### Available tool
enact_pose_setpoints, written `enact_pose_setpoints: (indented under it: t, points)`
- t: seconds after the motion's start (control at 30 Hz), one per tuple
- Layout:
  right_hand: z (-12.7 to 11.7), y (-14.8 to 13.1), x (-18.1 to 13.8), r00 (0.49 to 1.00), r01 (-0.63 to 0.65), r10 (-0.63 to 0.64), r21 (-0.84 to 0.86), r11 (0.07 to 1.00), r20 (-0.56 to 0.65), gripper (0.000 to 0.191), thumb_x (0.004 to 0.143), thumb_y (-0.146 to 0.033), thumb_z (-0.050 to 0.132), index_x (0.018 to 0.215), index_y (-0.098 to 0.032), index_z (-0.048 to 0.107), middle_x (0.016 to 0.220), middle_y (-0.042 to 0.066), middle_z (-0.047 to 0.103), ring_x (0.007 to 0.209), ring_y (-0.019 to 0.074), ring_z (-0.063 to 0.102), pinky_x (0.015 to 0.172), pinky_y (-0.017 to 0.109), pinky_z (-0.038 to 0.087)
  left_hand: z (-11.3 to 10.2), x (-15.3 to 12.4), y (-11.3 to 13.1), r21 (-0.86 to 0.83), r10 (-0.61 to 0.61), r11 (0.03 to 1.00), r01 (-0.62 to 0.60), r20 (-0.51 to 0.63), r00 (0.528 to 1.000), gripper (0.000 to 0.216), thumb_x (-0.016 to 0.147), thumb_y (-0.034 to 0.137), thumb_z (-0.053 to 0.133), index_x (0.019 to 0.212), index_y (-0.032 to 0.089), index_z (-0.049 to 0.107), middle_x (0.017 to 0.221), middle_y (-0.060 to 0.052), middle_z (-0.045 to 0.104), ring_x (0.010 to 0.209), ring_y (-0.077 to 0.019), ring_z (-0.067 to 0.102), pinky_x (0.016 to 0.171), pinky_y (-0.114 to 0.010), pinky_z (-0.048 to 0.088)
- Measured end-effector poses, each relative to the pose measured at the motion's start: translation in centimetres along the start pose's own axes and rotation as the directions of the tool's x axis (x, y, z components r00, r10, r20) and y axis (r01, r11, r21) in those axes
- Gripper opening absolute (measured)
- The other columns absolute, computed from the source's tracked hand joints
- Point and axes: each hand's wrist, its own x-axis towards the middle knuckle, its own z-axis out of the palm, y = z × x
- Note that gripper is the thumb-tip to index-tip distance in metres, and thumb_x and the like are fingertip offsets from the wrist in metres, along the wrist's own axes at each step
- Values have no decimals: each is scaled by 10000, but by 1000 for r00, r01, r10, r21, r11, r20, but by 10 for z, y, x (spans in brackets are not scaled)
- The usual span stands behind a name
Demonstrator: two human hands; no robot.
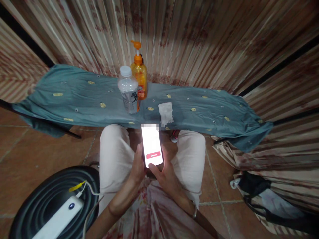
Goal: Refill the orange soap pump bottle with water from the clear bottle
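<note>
A lit smartphone (152,144) is held upright between both hands over my lap, its screen white with a red button near the bottom. My left hand (138,164) is wrapped round the phone's left side, its fingers mostly hidden behind. On the other side, my right hand (164,169) grips the right edge, and its thumb rests on the lower part of the screen. Just beyond the phone, a folded white tissue (166,113) lies on the cloth-covered table (204,111).
On the table stand a clear bottle with a white cap (128,91) and an orange pump bottle (140,74). At lower left, a white power bank (61,217) with a cable lies on a round black stool (32,196). Dark cloth items (256,187) lie at right. A pleated curtain (189,39) hangs behind.
</note>
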Motion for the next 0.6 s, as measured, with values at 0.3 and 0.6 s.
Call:
enact_pose_setpoints:
  t: [0.3,0.6]
  points:
    - [0,-6,-1,1000,-15,15,0,1000,-11,856,900,-431,687,1606,-219,252,1560,136,509,1432,290,492,1211,490,377,2,-1,4,-9,-31,999,31,-2,1000,672,740,763,705,1066,175,740,1049,-46,804,951,-229,753,858,-336,583]
    - [-1,0,1,1000,-2,1,-28,1000,-8,862,895,-423,703,1606,-214,262,1599,144,457,1472,298,439,1223,518,356,4,-2,6,5,-17,1000,17,12,1000,637,797,733,674,1076,163,728,1048,-62,802,960,-241,753,858,-345,582]
